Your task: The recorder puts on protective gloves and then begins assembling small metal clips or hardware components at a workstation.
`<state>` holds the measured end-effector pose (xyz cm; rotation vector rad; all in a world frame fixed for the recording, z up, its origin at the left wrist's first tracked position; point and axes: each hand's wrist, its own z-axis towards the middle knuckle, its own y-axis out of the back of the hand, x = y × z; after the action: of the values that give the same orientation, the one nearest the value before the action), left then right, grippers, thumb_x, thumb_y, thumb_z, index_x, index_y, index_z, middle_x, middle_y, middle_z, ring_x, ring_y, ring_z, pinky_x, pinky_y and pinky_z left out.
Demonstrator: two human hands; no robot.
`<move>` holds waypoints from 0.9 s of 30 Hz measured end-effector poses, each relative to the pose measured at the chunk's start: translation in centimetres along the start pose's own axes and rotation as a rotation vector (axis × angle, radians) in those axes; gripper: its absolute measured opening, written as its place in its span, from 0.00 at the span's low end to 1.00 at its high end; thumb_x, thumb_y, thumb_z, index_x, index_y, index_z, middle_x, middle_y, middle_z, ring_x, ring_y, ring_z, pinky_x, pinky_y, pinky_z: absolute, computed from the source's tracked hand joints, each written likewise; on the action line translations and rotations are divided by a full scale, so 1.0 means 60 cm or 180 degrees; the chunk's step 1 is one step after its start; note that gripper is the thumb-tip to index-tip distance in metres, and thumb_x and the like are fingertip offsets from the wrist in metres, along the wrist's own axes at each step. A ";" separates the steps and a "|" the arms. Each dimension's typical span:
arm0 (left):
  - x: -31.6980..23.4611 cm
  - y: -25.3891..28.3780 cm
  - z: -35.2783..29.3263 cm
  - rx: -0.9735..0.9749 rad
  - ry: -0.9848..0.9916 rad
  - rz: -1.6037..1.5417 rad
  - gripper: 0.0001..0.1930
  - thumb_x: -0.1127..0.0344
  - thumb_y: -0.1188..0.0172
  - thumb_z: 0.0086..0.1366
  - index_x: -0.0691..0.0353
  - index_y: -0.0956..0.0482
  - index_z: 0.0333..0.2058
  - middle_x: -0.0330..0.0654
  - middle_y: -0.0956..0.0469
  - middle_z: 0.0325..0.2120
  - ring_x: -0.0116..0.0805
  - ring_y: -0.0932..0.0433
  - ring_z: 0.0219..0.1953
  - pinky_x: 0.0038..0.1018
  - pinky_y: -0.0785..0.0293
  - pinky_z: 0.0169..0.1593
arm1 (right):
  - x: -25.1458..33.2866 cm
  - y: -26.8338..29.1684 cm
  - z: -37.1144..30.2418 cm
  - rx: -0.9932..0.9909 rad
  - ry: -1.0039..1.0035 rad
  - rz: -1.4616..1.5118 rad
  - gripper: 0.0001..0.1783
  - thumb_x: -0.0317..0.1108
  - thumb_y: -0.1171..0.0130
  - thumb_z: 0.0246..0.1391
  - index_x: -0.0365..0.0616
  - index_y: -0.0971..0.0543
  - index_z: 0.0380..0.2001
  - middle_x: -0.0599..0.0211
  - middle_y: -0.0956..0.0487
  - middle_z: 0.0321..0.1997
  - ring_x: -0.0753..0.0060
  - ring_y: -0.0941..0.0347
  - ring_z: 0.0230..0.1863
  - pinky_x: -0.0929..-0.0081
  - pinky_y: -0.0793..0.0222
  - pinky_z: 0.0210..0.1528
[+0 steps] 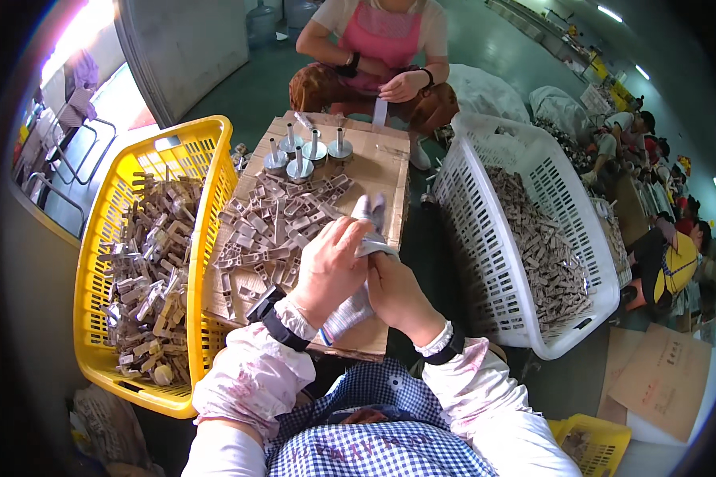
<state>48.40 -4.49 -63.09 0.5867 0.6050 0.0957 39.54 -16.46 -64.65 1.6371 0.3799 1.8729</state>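
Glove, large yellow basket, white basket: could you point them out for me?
Glove point(348, 313): head view, on its lower part.
Large yellow basket point(198, 278): head view, on its right rim.
White basket point(472, 230): head view, on its left wall.

Tabletop point(383, 168): a brown cardboard surface, bare over much of the strip along its right edge.
Discs point(340, 149): five, round and metallic, each with an upright tube, clustered toward the far edge.
Loose piece point(304, 121): lying by the far edge, just beyond the discs.
Pile of metal pieces point(278, 224): small, grey-brown, jumbled from the left edge to the middle, thinning out toward the near left corner.
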 end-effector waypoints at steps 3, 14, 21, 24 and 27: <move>0.009 -0.007 0.002 -0.0013 -0.0406 0.0182 0.15 0.78 0.39 0.46 0.60 0.22 0.36 0.45 0.22 0.33 0.46 0.20 0.36 0.35 0.21 0.38 | -0.016 -0.026 -0.004 -0.0137 0.0323 -0.1087 0.12 0.32 0.54 0.60 0.34 0.26 0.39 0.42 0.23 0.37 0.40 0.25 0.39 0.52 0.29 0.42; -0.027 0.000 0.001 -0.0082 -0.1511 0.0436 0.19 0.73 0.37 0.45 0.65 0.19 0.40 0.40 0.22 0.34 0.36 0.20 0.31 0.29 0.22 0.34 | -0.050 -0.023 0.033 -0.0562 -0.0834 0.4645 0.15 0.27 0.43 0.49 0.35 0.24 0.42 0.48 0.20 0.36 0.50 0.22 0.36 0.60 0.27 0.36; -0.009 -0.016 0.018 -0.0037 -0.1541 0.0312 0.16 0.73 0.37 0.50 0.66 0.21 0.40 0.47 0.22 0.37 0.45 0.20 0.38 0.35 0.21 0.41 | -0.056 -0.050 0.042 -0.0871 0.0067 0.4608 0.09 0.24 0.41 0.45 0.37 0.21 0.33 0.57 0.21 0.31 0.54 0.23 0.34 0.64 0.28 0.36; -0.006 -0.040 0.022 0.0118 -0.1437 0.0299 0.16 0.73 0.37 0.50 0.65 0.21 0.41 0.47 0.22 0.38 0.47 0.20 0.40 0.37 0.21 0.44 | -0.112 -0.068 0.054 -0.1688 0.0806 0.1371 0.05 0.26 0.41 0.46 0.40 0.23 0.30 0.56 0.24 0.26 0.56 0.25 0.28 0.64 0.31 0.29; 0.008 -0.043 0.016 0.0095 -0.1071 0.0490 0.19 0.77 0.38 0.50 0.64 0.24 0.43 0.49 0.23 0.39 0.48 0.22 0.42 0.40 0.23 0.45 | -0.092 -0.055 0.060 -0.1531 0.0471 0.1285 0.05 0.29 0.46 0.54 0.41 0.24 0.27 0.61 0.25 0.24 0.66 0.26 0.26 0.65 0.35 0.24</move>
<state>49.13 -7.03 -64.10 0.6609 0.2348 0.1297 44.13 -17.94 -70.24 1.3129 -0.3514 2.1686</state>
